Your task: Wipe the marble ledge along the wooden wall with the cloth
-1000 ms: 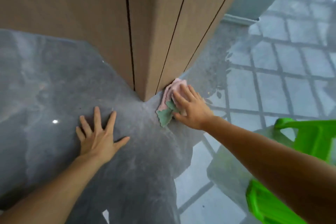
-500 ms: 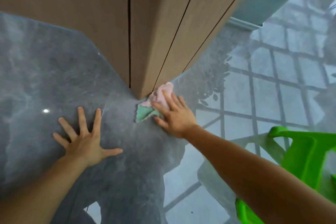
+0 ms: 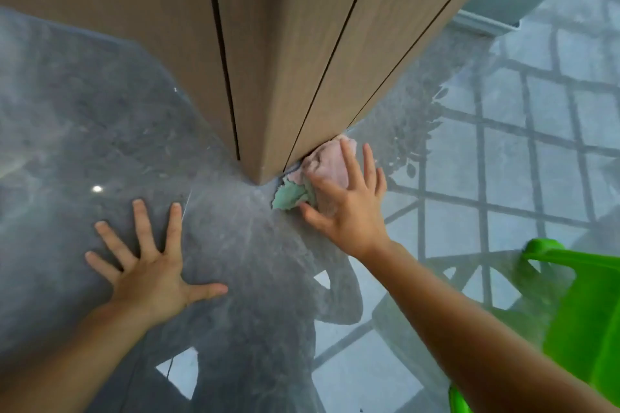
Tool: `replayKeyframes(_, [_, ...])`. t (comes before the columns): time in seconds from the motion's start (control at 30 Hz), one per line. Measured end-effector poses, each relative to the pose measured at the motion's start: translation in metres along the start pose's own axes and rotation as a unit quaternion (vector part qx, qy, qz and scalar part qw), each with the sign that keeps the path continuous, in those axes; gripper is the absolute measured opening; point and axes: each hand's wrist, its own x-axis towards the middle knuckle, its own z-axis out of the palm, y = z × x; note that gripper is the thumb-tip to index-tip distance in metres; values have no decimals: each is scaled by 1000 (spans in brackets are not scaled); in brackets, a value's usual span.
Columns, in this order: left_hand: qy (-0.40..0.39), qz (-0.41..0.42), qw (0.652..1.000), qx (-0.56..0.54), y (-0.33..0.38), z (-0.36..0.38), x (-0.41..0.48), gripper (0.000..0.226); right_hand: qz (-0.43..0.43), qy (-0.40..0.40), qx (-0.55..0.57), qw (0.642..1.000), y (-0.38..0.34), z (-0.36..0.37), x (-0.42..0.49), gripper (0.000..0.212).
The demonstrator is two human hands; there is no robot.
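nearest the camera, two bare forearms reach forward over a glossy grey marble ledge point(image 3: 84, 131) whose polished surface mirrors a window grid and the dark outline of the person leaning over it. at the lower right edge stands a bright green plastic chair point(image 3: 583, 318), partly cut off by the frame and also reflected in the stone.

the left hand point(image 3: 151, 271) lies palm down on the marble, its fingers point(image 3: 142, 228) spread wide and flat, holding nothing, the thumb pointing right.

further in, the right hand point(image 3: 349, 208) presses flat on a crumpled pink and mint-green cloth point(image 3: 322, 171). its fingers point(image 3: 349, 161) are splayed open over the pink part, pushing down rather than gripping, while the green corner sticks out to the left of the thumb. the cloth lies on the ledge just right of the corner, its pink end pushed up against the foot of the wooden wall.

beyond the hands rises the light brown wooden panelled wall point(image 3: 285, 43), forming an outward corner that meets the ledge between the two hands, with thin dark vertical grooves dividing its panels. at the far upper right, a pale blue-grey surface shows past the wall.
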Motion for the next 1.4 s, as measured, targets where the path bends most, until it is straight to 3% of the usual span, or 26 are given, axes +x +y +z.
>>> replayKeyframes(0.03, [-5, 0, 1000, -1, 0, 0, -1, 154, 10, 16, 18, 1000, -1, -1, 5, 62])
replayKeyframes(0.17, [-6, -5, 1000, 9, 1, -2, -4, 154, 31, -51, 9, 998, -23, 20, 11, 97])
replayKeyframes(0.3, [-3, -8, 1000, 7, 2, -2, -3, 154, 55, -24, -1, 998, -47, 44, 3, 104])
replayKeyframes(0.4, [-2, -4, 1000, 11, 4, -2, -4, 153, -97, -33, -39, 994, -23, 47, -9, 86])
replayKeyframes(0.47, [1, 1, 1000, 13, 2, 0, -3, 153, -216, -62, -109, 968, 19, 38, 3, 75])
replayKeyframes(0.5, [2, 1, 1000, 12, 3, 0, -3, 152, -236, -73, -136, 959, 40, 32, 15, 73])
replayKeyframes(0.57, [1, -4, 1000, 10, 4, -2, -3, 152, -191, -85, -152, 966, 70, 18, 33, 75])
replayKeyframes(0.67, [7, 4, 1000, 6, 2, 1, -2, 153, 30, -80, -106, 991, 67, 11, 41, 87])
replayKeyframes(0.73, [12, 4, 1000, -1, 3, 1, -3, 153, 159, -85, -59, 982, 35, 14, 48, 102])
replayKeyframes(0.8, [7, 5, 1000, 3, 4, -2, -5, 152, 185, -114, -26, 976, -5, 18, 46, 115])
replayKeyframes(0.87, [4, 9, 1000, 6, 5, -3, -5, 152, 108, -140, -28, 984, -42, 27, 22, 120])
replayKeyframes(0.93, [1, 9, 1000, 5, 5, -4, -6, 152, -34, -161, -51, 985, -66, 36, -15, 117])
replayKeyframes(1.03, [-3, 2, 1000, 13, 6, -5, -5, 152, -235, -176, -111, 949, -51, 39, -28, 98])
replayKeyframes(1.13, [-3, -2, 1000, 18, 7, -5, -4, 152, -332, -163, -181, 911, 4, 25, 6, 83])
replayKeyframes(1.2, [0, -4, 1000, 15, 7, -6, -4, 151, -287, -177, -213, 917, 46, 13, 27, 84])
replayKeyframes(1.3, [5, 7, 1000, 8, 6, -3, -5, 151, -48, -197, -197, 959, 95, -13, 50, 91])
replayKeyframes(1.4, [13, 10, 1000, 7, 4, -2, -5, 152, 108, -236, -135, 956, 102, -28, 75, 102])
